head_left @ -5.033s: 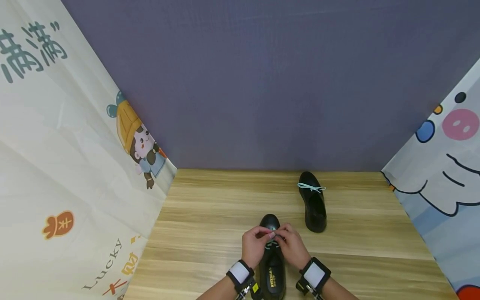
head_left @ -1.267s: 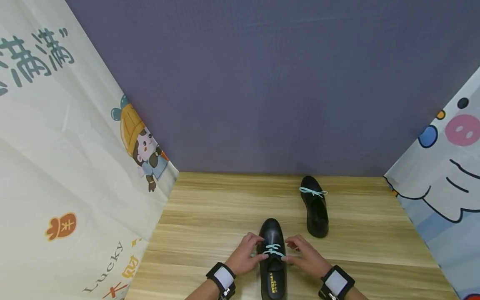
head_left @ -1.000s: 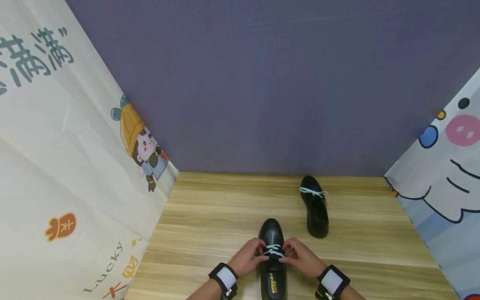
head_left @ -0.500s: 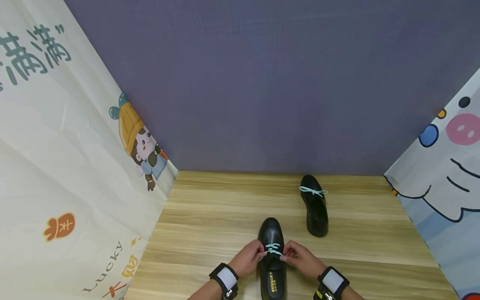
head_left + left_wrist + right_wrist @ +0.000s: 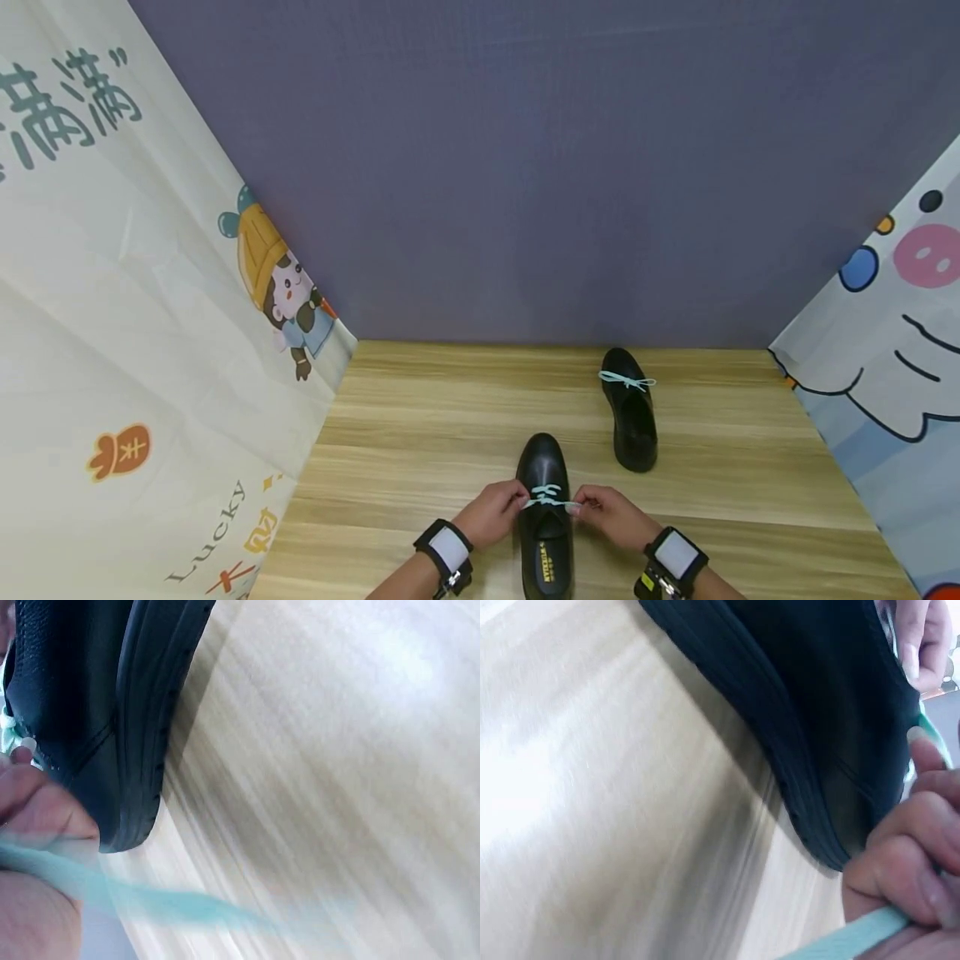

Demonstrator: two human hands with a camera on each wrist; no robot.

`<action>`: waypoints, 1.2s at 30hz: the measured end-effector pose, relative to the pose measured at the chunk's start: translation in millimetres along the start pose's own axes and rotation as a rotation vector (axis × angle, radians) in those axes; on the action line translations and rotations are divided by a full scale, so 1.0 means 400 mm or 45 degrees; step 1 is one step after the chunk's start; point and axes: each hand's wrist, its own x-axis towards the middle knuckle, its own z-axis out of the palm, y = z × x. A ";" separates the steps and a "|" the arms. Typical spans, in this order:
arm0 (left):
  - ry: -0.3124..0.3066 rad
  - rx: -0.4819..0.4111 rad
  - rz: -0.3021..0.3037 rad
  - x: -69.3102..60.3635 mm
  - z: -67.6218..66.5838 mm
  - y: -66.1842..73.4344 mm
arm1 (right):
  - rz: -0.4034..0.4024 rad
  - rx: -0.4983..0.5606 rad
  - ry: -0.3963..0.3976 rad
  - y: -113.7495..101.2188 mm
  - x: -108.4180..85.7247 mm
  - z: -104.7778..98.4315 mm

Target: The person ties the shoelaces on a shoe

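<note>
A black leather shoe (image 5: 542, 457) lies sole down, toe pointing away, with a mint-green shoelace (image 5: 546, 491) across its eyelets. In the head view my left hand (image 5: 491, 511) pinches the lace at the shoe's left side. On the right, my right hand (image 5: 615, 513) pinches the other side, and that stretch of lace runs straight out to the fingertips. A loose lace end (image 5: 180, 906) trails blurred past the left hand in the left wrist view. In the right wrist view a lace end (image 5: 855, 937) comes out below the curled right fingers.
Further back on the right stands a second black shoe (image 5: 634, 433), its mint-green lace tied in a bow. The wooden tabletop (image 5: 435, 400) ends at a dark grey-blue panel (image 5: 540, 167). Printed white cloths flank it on the left (image 5: 150, 292) and right (image 5: 900, 350).
Earlier the hands met over the shoe's laces, then spread to its two sides. They closed on the lace, and now the right hand has drawn slightly outward, pulling the lace straight.
</note>
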 end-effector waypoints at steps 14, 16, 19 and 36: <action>-0.013 0.034 0.041 -0.008 -0.002 -0.022 | 0.005 -0.119 0.069 -0.007 0.011 -0.009; 0.019 0.083 0.070 -0.011 0.000 -0.030 | -0.016 -0.158 0.092 -0.006 0.009 -0.008; 0.063 0.134 0.092 -0.014 0.002 -0.038 | -0.039 -0.204 0.118 -0.003 0.006 -0.008; 0.059 -0.219 -0.077 -0.025 -0.009 -0.039 | 0.012 0.116 -0.165 0.053 -0.015 -0.029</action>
